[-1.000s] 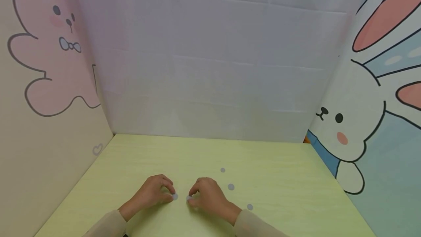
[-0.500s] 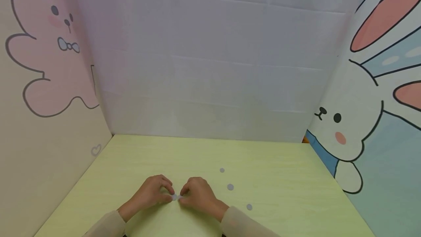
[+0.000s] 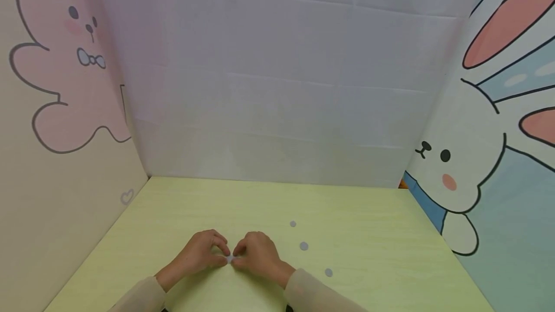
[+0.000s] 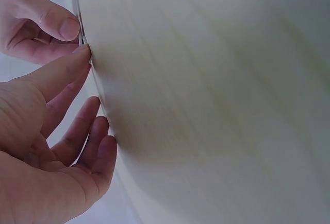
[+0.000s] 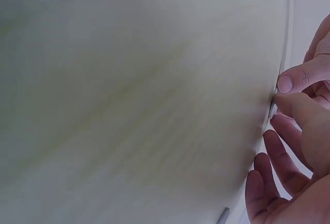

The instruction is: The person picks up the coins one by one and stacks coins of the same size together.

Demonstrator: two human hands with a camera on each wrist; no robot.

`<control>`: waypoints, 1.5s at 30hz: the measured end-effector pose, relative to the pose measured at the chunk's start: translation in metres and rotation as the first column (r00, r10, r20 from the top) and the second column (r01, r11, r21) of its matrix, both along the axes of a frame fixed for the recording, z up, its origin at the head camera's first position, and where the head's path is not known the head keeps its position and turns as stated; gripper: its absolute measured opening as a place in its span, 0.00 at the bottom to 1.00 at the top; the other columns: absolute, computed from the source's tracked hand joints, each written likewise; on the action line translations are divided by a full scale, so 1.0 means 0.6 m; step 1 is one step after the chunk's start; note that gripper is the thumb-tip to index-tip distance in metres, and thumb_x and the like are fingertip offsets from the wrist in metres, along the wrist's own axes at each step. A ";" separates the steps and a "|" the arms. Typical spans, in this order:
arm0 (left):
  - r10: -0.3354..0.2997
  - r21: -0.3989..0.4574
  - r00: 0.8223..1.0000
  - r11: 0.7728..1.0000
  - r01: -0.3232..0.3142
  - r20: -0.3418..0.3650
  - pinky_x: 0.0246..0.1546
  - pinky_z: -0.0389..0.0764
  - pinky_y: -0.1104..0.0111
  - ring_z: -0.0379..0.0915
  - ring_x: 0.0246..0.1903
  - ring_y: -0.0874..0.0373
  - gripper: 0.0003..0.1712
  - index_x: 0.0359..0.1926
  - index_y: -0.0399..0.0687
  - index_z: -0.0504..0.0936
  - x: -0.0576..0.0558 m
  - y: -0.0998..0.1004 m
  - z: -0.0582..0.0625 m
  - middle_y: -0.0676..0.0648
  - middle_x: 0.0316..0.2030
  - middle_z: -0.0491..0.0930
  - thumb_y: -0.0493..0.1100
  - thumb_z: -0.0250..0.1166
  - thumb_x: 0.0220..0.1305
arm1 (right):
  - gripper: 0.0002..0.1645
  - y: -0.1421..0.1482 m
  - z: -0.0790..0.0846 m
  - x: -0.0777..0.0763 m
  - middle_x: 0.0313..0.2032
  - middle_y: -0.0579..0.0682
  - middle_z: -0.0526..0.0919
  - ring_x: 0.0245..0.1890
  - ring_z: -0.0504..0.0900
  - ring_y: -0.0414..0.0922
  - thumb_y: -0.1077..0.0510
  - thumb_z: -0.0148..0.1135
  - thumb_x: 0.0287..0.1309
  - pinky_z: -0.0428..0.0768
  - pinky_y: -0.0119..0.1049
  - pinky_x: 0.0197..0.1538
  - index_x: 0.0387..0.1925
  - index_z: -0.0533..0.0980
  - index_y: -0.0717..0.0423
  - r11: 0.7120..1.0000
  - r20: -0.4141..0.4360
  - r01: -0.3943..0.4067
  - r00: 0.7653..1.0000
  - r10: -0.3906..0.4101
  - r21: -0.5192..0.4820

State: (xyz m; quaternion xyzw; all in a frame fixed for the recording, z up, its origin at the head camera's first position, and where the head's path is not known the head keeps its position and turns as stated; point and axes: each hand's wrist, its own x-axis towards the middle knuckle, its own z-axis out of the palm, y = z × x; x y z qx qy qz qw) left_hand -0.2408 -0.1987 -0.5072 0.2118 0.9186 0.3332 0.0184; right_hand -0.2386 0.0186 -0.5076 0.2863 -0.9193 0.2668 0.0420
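Note:
Low on the yellow-green tabletop, my left hand and right hand meet almost fingertip to fingertip. Between them a small flat grey coin-like disc shows, mostly covered by fingers. The left thumb and index finger pinch at its left side. From the right, thumb and index finger pinch a second such disc, largely hidden; in the right wrist view a thin grey edge shows at those fingertips. The other fingers of both hands rest bent close over the table.
Three more grey discs lie to the right of the hands: a far one, a middle one and a near one. A white sheet hangs behind the table, with cartoon-printed panels either side.
My right hand has slid left with its disc until its fingertips reach the disc at the left hand. The left hand and the three discs at right stay put.

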 end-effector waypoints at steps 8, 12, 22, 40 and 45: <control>-0.004 -0.004 1.000 1.000 0.004 -0.022 0.55 0.80 0.44 0.82 0.48 0.49 0.10 0.27 0.63 0.91 0.001 -0.001 -0.002 0.54 0.44 0.87 0.42 0.85 0.51 | 0.05 -0.005 -0.001 0.003 0.27 0.33 0.83 0.30 0.71 0.26 0.51 0.82 0.54 0.72 0.24 0.36 0.32 0.92 0.44 0.999 0.043 0.033 0.999 -0.031 -0.043; -0.011 -0.006 1.000 1.000 0.011 -0.023 0.55 0.80 0.44 0.82 0.48 0.49 0.10 0.27 0.63 0.92 0.000 -0.001 -0.002 0.54 0.45 0.87 0.42 0.85 0.51 | 0.07 -0.004 -0.001 0.003 0.27 0.34 0.82 0.30 0.71 0.27 0.51 0.83 0.53 0.72 0.24 0.36 0.34 0.92 0.45 0.998 0.051 0.041 0.998 -0.039 -0.038; -0.005 -0.008 1.000 1.000 0.005 -0.019 0.55 0.80 0.42 0.82 0.48 0.47 0.10 0.28 0.59 0.92 0.003 0.001 0.003 0.52 0.44 0.88 0.39 0.85 0.51 | 0.08 -0.001 -0.001 0.006 0.28 0.35 0.85 0.30 0.70 0.28 0.53 0.84 0.50 0.70 0.24 0.39 0.33 0.93 0.47 0.999 0.028 0.044 0.999 -0.044 -0.003; -0.014 -0.018 0.999 1.000 0.014 -0.036 0.55 0.81 0.46 0.83 0.48 0.49 0.10 0.28 0.60 0.92 0.000 -0.004 -0.002 0.54 0.44 0.88 0.40 0.85 0.50 | 0.05 -0.009 -0.003 0.008 0.26 0.33 0.84 0.29 0.68 0.27 0.51 0.84 0.53 0.67 0.24 0.34 0.30 0.93 0.44 0.998 0.011 0.054 0.998 -0.054 -0.021; -0.015 -0.011 0.999 1.000 0.014 -0.038 0.55 0.80 0.46 0.83 0.48 0.50 0.10 0.28 0.61 0.92 0.000 -0.005 -0.002 0.54 0.44 0.88 0.40 0.85 0.50 | 0.05 -0.011 -0.004 0.008 0.26 0.33 0.84 0.29 0.68 0.28 0.50 0.84 0.52 0.67 0.24 0.34 0.30 0.93 0.43 0.998 0.005 0.065 0.998 -0.065 -0.021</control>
